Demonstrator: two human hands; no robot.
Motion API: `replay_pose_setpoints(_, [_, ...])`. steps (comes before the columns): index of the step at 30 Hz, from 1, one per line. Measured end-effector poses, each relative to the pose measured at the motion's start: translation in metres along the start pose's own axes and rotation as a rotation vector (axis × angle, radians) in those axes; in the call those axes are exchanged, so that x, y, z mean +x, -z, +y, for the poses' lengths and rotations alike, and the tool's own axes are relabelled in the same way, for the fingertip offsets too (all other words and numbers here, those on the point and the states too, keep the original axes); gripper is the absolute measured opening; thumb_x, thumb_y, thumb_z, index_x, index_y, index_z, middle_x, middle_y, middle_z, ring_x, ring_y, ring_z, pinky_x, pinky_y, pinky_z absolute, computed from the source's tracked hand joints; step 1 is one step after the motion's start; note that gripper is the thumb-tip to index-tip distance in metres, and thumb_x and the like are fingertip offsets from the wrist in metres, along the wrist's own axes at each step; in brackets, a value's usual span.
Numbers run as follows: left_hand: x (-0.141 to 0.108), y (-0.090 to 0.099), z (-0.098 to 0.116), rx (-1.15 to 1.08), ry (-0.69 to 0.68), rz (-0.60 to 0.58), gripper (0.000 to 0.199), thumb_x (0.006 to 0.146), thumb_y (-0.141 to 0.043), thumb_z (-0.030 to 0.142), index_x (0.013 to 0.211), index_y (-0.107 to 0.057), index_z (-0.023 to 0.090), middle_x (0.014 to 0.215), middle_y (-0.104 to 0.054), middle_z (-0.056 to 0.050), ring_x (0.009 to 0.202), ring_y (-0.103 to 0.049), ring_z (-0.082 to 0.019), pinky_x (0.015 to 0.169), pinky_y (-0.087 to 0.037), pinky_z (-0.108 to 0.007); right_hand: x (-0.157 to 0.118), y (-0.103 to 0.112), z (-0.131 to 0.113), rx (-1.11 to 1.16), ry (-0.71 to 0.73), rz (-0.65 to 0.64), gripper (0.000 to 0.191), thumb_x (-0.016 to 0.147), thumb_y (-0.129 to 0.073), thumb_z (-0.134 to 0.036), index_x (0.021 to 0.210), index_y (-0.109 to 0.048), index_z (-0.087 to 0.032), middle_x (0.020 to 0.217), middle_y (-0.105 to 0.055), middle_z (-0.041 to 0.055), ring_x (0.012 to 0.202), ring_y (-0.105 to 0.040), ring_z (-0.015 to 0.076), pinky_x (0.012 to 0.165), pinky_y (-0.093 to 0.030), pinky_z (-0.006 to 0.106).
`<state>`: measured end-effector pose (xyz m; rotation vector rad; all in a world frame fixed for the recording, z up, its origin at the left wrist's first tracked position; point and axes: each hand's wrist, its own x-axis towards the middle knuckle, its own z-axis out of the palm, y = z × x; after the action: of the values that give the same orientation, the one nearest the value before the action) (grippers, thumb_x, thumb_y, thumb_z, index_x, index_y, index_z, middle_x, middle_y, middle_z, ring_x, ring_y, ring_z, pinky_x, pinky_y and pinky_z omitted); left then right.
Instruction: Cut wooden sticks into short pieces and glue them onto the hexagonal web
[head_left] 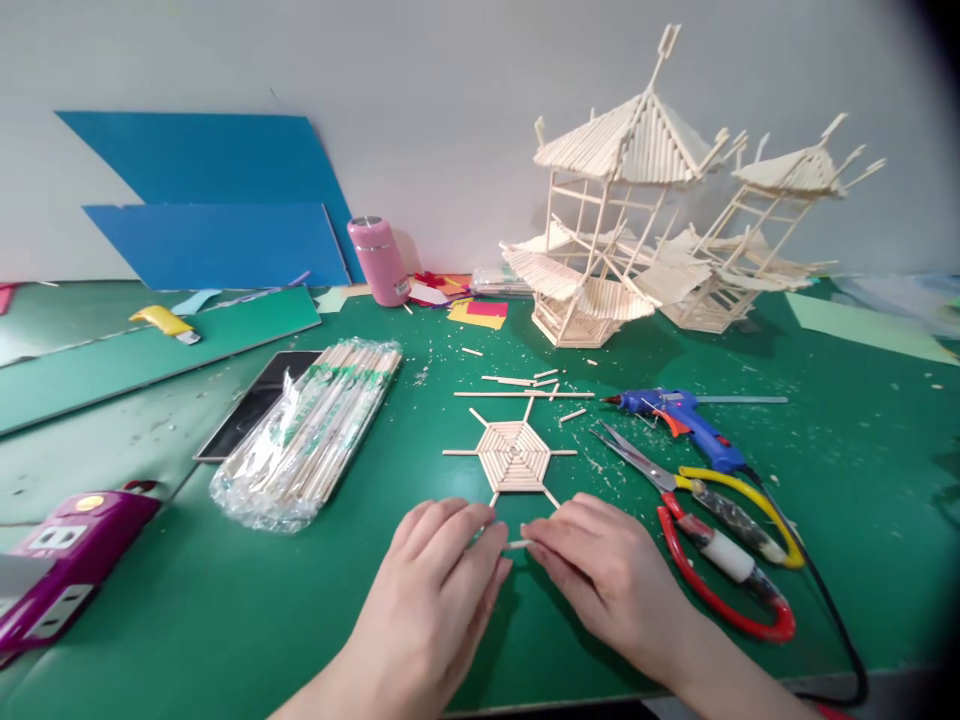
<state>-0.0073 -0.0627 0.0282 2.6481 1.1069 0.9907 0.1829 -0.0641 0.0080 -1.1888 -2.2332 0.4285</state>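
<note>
Between my fingertips, close to the table's front, is a short thin wooden stick (517, 545). My left hand (435, 590) pinches its left end, and my right hand (607, 575) pinches the right end. Just beyond my hands lies a flat hexagonal piece made of wooden sticks (514, 455), set in rings with spokes reaching past the rim. Its two near spokes end close to my fingers. A long stick (523, 394) rests behind it, among short cut pieces (517, 380). My fingers cover most of the held stick.
On the right are a blue glue gun (682, 410) with its cord and scissors (675, 490) with red and yellow handles. Pagoda models (600, 230) stand behind. Bagged sticks (315, 430) lie on the left, near a purple power strip (67, 560), a yellow cutter (165, 322) and a pink flask (379, 262).
</note>
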Motion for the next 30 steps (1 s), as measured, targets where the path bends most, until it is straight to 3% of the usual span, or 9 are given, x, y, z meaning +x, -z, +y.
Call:
replay_pose_setpoints(4, [0.007, -0.006, -0.007, -0.015, -0.01, -0.155, 0.021, 0.087, -0.036, 0.016, 0.091, -0.057, 0.017, 0.074, -0.063, -0.005, 0.061, -0.056, -0.015, 0.055, -0.045, -0.027, 0.001, -0.002, -0.002, 0.015, 0.019, 0.022, 0.019, 0.088, -0.043, -0.021, 0.092, -0.062, -0.018, 0.072, -0.062, 0.0028, 0.065, -0.053, 0.014, 0.06, -0.04, 0.028])
replay_pose_setpoints(9, [0.006, -0.009, -0.014, 0.0, -0.024, -0.262, 0.025, 0.089, -0.031, 0.016, 0.09, -0.056, 0.016, 0.068, -0.058, -0.004, 0.057, -0.052, -0.015, 0.051, -0.04, -0.027, 0.006, -0.001, -0.002, 0.027, -0.026, -0.051, 0.02, 0.088, -0.043, -0.023, 0.088, -0.063, -0.019, 0.073, -0.06, 0.0026, 0.068, -0.052, 0.0143, 0.061, -0.04, 0.027])
replay_pose_setpoints(16, [0.003, -0.015, -0.021, 0.1, -0.073, -0.349, 0.024, 0.088, -0.032, 0.016, 0.079, -0.054, 0.018, 0.064, -0.053, -0.002, 0.053, -0.045, -0.014, 0.053, -0.032, -0.029, 0.011, 0.002, -0.003, -0.015, -0.054, -0.063, 0.019, 0.086, -0.046, -0.025, 0.086, -0.065, -0.022, 0.074, -0.054, 0.0026, 0.07, -0.051, 0.0144, 0.06, -0.041, 0.026])
replay_pose_setpoints(19, [0.002, -0.011, -0.02, 0.152, -0.15, -0.307, 0.025, 0.088, -0.032, 0.015, 0.081, -0.056, 0.018, 0.069, -0.057, -0.003, 0.062, -0.05, -0.016, 0.063, -0.034, -0.032, 0.01, 0.0, -0.002, 0.025, -0.055, -0.085, 0.018, 0.086, -0.046, -0.024, 0.084, -0.064, -0.021, 0.07, -0.054, 0.002, 0.068, -0.051, 0.0142, 0.06, -0.041, 0.026])
replay_pose_setpoints(22, [0.002, -0.002, -0.015, 0.206, -0.212, -0.129, 0.026, 0.087, -0.033, 0.016, 0.097, -0.057, 0.02, 0.094, -0.062, -0.007, 0.094, -0.053, -0.023, 0.083, -0.03, -0.041, 0.007, 0.0, -0.002, 0.176, -0.164, -0.044, 0.016, 0.086, -0.044, -0.023, 0.081, -0.059, -0.019, 0.067, -0.057, 0.0006, 0.064, -0.052, 0.0131, 0.059, -0.042, 0.025])
replay_pose_setpoints(25, [0.004, 0.0, -0.011, 0.125, -0.085, 0.012, 0.015, 0.083, -0.045, 0.017, 0.092, -0.057, 0.022, 0.087, -0.063, -0.004, 0.087, -0.054, -0.022, 0.081, -0.032, -0.04, 0.004, 0.004, -0.004, 0.503, -0.381, 0.061, 0.012, 0.087, -0.044, -0.026, 0.083, -0.054, -0.02, 0.064, -0.057, -0.0018, 0.057, -0.053, 0.0102, 0.052, -0.043, 0.02])
replay_pose_setpoints(28, [0.009, -0.007, -0.007, -0.143, 0.089, -0.104, 0.012, 0.084, -0.044, 0.022, 0.089, -0.056, 0.021, 0.077, -0.062, -0.004, 0.071, -0.053, -0.018, 0.066, -0.039, -0.034, 0.002, 0.004, -0.009, 0.836, -0.468, 0.086, 0.01, 0.086, -0.047, -0.027, 0.085, -0.054, -0.02, 0.068, -0.061, -0.0011, 0.059, -0.056, 0.009, 0.052, -0.046, 0.018])
replay_pose_setpoints(30, [0.011, -0.012, -0.004, -0.29, 0.151, -0.221, 0.016, 0.086, -0.04, 0.022, 0.083, -0.055, 0.02, 0.071, -0.059, -0.003, 0.064, -0.051, -0.016, 0.06, -0.04, -0.031, 0.001, 0.001, -0.012, 0.929, -0.475, 0.099, 0.009, 0.085, -0.049, -0.026, 0.082, -0.055, -0.02, 0.068, -0.06, -0.0014, 0.059, -0.055, 0.0084, 0.053, -0.045, 0.017])
